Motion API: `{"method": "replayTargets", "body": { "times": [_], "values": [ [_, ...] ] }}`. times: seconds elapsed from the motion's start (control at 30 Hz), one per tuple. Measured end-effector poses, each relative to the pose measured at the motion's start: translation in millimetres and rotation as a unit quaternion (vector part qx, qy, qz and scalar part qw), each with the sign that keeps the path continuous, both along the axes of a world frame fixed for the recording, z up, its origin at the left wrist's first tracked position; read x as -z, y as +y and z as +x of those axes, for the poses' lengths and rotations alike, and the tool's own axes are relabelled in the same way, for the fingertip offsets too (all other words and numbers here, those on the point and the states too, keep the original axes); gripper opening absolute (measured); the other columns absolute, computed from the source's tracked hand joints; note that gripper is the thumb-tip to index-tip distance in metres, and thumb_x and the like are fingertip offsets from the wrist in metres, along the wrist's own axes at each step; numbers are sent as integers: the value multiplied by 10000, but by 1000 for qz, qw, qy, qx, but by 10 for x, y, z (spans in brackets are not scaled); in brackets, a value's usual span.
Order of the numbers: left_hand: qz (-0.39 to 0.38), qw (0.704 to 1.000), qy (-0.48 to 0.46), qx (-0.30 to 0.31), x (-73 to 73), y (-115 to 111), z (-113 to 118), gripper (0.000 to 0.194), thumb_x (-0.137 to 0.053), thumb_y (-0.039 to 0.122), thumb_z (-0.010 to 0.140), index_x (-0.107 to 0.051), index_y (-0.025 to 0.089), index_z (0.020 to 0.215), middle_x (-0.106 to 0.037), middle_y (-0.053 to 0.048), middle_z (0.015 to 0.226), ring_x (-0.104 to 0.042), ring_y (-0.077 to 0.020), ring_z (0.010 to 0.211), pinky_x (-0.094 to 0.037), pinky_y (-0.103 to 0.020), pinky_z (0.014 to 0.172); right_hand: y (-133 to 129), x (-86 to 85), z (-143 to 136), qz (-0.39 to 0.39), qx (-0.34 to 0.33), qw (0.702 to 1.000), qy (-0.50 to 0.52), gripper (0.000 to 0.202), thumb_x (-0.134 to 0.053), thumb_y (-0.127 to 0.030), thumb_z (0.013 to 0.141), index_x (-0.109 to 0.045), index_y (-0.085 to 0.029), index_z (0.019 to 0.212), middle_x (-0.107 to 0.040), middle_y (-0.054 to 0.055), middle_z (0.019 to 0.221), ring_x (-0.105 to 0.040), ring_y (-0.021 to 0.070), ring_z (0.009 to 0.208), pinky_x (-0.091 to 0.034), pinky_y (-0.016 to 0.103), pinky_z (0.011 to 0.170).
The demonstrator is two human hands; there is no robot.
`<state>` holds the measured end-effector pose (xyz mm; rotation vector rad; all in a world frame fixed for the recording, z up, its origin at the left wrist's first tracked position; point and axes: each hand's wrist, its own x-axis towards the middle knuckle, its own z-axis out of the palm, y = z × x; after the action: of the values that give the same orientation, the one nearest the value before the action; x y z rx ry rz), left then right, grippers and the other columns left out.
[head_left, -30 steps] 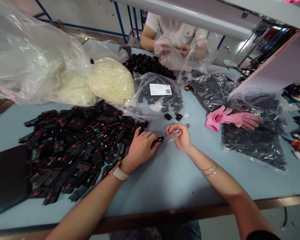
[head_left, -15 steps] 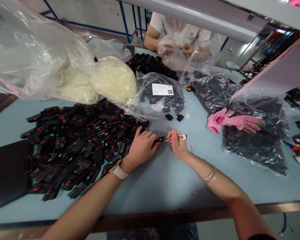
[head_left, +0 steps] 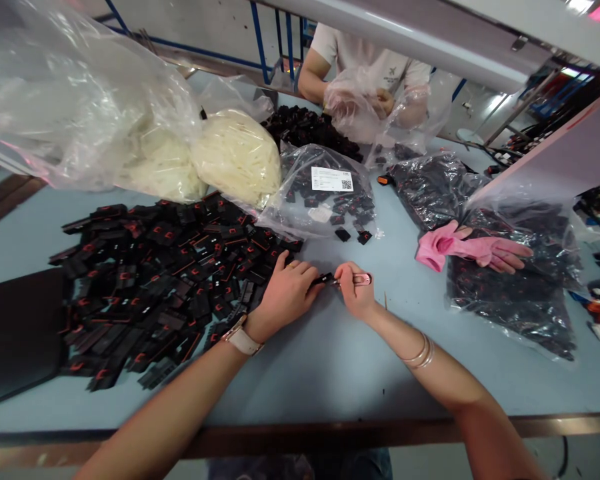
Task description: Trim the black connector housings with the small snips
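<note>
My left hand (head_left: 291, 288) is closed on a small black connector (head_left: 324, 279), over the blue-grey table (head_left: 300, 373). Just right of it, my right hand (head_left: 355, 290) grips a small metal hand tool (head_left: 363, 279) with a pinkish handle loop, its tip at the connector's right end. A large heap of black connectors (head_left: 180, 267) with orange-red parts spreads to the left of my left hand. Beyond my hands lies a clear bag (head_left: 325, 193) with a white label and black pieces, two loose pieces (head_left: 364, 237) beside its front edge.
Bags of pale yellow parts (head_left: 237, 157) stand back left; a black tray (head_left: 20, 333) is far left. Pink gloves (head_left: 473, 248) lie on bags of dark parts (head_left: 515, 300) at the right. Across the table a person (head_left: 365, 67) handles a clear bag.
The whole view has shifted slightly, moving the table contents a little rightward. My hands keep their hold; the tool's handle shows a little less beyond my right hand.
</note>
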<state>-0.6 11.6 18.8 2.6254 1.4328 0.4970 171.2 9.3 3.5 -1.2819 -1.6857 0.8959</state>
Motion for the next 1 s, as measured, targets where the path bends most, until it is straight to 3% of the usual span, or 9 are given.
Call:
{"method": "replayTargets", "body": {
  "times": [0.33, 0.73, 1.0],
  "values": [
    [-8, 1000, -13, 3, -3, 2, -1, 177, -495, 287, 860, -601, 178, 770, -647, -67, 772, -590, -236, 779, -315, -549, 997, 10, -78, -42, 19, -4, 998, -55, 347, -289, -381, 927, -510, -209, 723, -494, -6, 595, -450, 118, 532, -362, 252, 564],
    [-11, 1000, -17, 2, 11, 4, -7, 160, -500, 284, 848, -594, 183, 766, -640, -61, 768, -589, -232, 779, -304, -554, 1003, 69, -110, -104, 35, 7, 989, -146, 343, -239, -341, 918, -410, -224, 644, -502, 20, 632, -463, 122, 551, -354, 257, 591],
    [-14, 1000, -23, -2, -2, 10, 6, 175, -484, 296, 843, -584, 191, 746, -636, -63, 752, -590, -238, 773, -310, -554, 990, 7, -12, -82, -10, 27, 999, -23, 400, -235, -474, 923, -452, -216, 707, -467, -10, 572, -449, 111, 501, -366, 247, 530]
  ]
}}
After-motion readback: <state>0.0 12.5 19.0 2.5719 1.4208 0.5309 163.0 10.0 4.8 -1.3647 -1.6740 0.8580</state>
